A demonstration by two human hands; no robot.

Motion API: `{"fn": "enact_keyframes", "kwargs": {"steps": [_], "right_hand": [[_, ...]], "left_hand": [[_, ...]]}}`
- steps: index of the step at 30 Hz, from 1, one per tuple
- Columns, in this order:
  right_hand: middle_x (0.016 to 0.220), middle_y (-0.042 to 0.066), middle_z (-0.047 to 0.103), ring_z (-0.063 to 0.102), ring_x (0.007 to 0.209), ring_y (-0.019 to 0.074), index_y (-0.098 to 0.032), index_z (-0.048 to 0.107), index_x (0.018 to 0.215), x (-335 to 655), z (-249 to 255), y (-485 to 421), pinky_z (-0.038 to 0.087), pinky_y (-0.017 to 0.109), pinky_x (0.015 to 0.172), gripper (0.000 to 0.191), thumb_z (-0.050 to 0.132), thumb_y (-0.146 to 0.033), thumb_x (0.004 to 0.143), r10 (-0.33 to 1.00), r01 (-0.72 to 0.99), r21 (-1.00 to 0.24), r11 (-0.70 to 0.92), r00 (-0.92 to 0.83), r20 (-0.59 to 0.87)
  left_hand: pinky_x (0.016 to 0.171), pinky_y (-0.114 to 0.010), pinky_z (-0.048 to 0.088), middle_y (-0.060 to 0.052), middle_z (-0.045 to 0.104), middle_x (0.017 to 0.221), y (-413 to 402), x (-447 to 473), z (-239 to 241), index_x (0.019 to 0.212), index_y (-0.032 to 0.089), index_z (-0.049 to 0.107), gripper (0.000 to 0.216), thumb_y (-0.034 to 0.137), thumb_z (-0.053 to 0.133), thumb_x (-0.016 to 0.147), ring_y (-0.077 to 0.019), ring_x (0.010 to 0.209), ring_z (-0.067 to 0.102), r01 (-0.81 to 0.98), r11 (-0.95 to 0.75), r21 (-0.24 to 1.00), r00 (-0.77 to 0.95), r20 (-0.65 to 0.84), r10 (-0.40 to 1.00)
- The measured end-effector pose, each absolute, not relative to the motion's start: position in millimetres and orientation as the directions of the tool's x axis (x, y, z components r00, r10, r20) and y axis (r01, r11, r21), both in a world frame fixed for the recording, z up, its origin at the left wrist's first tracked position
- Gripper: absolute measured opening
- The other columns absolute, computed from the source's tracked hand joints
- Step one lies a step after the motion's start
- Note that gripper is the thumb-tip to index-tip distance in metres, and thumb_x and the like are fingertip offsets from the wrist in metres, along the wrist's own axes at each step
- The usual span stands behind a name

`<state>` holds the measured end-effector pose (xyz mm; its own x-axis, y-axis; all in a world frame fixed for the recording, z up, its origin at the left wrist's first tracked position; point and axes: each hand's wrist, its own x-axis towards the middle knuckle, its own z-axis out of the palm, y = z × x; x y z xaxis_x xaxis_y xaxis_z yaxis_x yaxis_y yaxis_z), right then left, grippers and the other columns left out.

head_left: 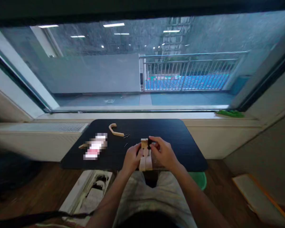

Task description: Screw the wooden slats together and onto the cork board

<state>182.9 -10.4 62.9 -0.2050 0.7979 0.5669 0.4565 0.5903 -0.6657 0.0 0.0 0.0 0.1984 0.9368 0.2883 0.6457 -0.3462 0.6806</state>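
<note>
A pale wooden piece [146,163] with dark holes in its face lies at the table's front edge. My left hand [132,157] is closed on its left side, thumb along the face. In my right hand [162,151] is a black-handled screwdriver [149,143], held upright with its thin shaft pointing down at the wood. Whether its tip sits in a screw is too small to tell. Beyond my left hand lie a curved wooden hook [116,131] and several loose screws [126,136].
The dark table [166,129] stands against the window sill [156,116]. On its left are a blurred-out pale item [96,147] and a small wooden piece [83,145]. A white foam box [73,193] is on the floor at left, a green basin [199,180] under the right side.
</note>
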Motion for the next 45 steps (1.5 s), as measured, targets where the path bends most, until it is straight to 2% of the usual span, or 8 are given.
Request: {"fn": "enact_keyframes", "kwargs": {"steps": [9, 15, 28, 39, 42, 45], "right_hand": [[0.086, 0.004, 0.067, 0.06, 0.069, 0.014, -0.02, 0.062, 0.116, 198.3, 62.7, -12.3, 0.051, 0.028, 0.067, 0.031, 0.053, -0.019, 0.087, 0.817, 0.498, -0.671, 0.549, -0.15, 0.557], [0.081, 0.002, 0.067, 0.059, 0.062, 0.0134, -0.021, 0.063, 0.117, 204.5, 61.7, -12.9, 0.048, 0.028, 0.062, 0.031, 0.055, -0.024, 0.087, 0.845, 0.561, -0.672, 0.484, -0.099, 0.526], [0.085, 0.004, 0.069, 0.06, 0.062, 0.0131, -0.021, 0.066, 0.114, 206.4, 63.6, -10.8, 0.049, 0.028, 0.064, 0.03, 0.057, -0.024, 0.085, 0.847, 0.547, -0.685, 0.481, -0.088, 0.525], [0.095, 0.005, 0.069, 0.064, 0.078, 0.0176, -0.023, 0.065, 0.114, 204.5, 57.3, -6.0, 0.052, 0.034, 0.075, 0.031, 0.058, -0.02, 0.084, 0.837, 0.563, -0.662, 0.495, -0.102, 0.538], [0.106, 0.006, 0.068, 0.064, 0.09, 0.0184, -0.024, 0.062, 0.114, 203.7, 55.1, -4.6, 0.051, 0.036, 0.084, 0.031, 0.057, -0.018, 0.084, 0.828, 0.51, -0.685, 0.519, -0.101, 0.552], [0.103, 0.005, 0.069, 0.066, 0.09, 0.0175, -0.023, 0.06, 0.113, 200.9, 53.3, -3.0, 0.053, 0.035, 0.083, 0.03, 0.057, -0.018, 0.084, 0.836, 0.445, -0.726, 0.524, -0.104, 0.539]], "left_hand": [[0.097, -0.044, 0.044, -0.013, 0.067, 0.118, 2.7, 21.9, -4.7, 0.123, 0.016, 0.058, 0.04, 0.032, 0.038, 0.092, -0.0268, 0.112, 0.06, 0.642, -0.337, 0.689, 0.19, 0.282, 0.94], [0.107, -0.051, 0.035, -0.012, 0.066, 0.121, 7.0, 24.7, -8.2, 0.123, 0.017, 0.058, 0.039, 0.031, 0.039, 0.092, -0.0279, 0.119, 0.056, 0.664, -0.338, 0.667, 0.186, 0.291, 0.939], [0.109, -0.05, 0.033, -0.012, 0.064, 0.125, 8.0, 27.2, -12.3, 0.124, 0.016, 0.058, 0.039, 0.031, 0.039, 0.093, -0.0273, 0.123, 0.054, 0.672, -0.325, 0.665, 0.169, 0.289, 0.942], [0.104, -0.051, 0.038, -0.011, 0.066, 0.12, 11.2, 24.7, -17.7, 0.124, 0.017, 0.058, 0.039, 0.023, 0.036, 0.091, -0.0269, 0.117, 0.057, 0.655, -0.328, 0.681, 0.168, 0.293, 0.941], [0.104, -0.05, 0.038, -0.012, 0.066, 0.119, 10.5, 24.6, -15.8, 0.123, 0.017, 0.058, 0.039, 0.023, 0.036, 0.091, -0.0269, 0.117, 0.057, 0.656, -0.325, 0.681, 0.174, 0.283, 0.943], [0.103, -0.049, 0.039, -0.011, 0.066, 0.118, 10.2, 24.2, -14.0, 0.123, 0.018, 0.058, 0.039, 0.024, 0.036, 0.091, -0.0266, 0.116, 0.057, 0.65, -0.32, 0.689, 0.176, 0.272, 0.946]]}}
